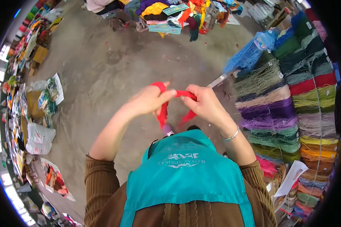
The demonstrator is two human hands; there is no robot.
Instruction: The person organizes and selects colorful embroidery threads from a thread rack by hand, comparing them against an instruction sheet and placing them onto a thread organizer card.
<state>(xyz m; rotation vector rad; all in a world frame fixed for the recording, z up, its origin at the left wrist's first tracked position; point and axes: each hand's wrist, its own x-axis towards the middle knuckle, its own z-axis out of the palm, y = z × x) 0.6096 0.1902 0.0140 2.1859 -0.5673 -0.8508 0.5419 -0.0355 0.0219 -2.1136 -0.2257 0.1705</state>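
A bundle of bright red yarn (185,94) stretches between my two hands, held in the air in front of the teal apron (185,170). My left hand (152,99) is closed on it, with a loop of red passing over the fingers and an end hanging below. The fingers of my right hand (207,103) pinch the other side of the bundle, and another red end, blurred, dangles beneath. Some of the left fingers are smeared by motion.
Stacked, many-coloured yarn bundles (269,108) rise on a rack at the right, with blue yarn (250,53) sticking out. A heap of coloured yarn (178,15) lies ahead. White plastic bags (40,138) stand on the concrete floor (91,75) at left.
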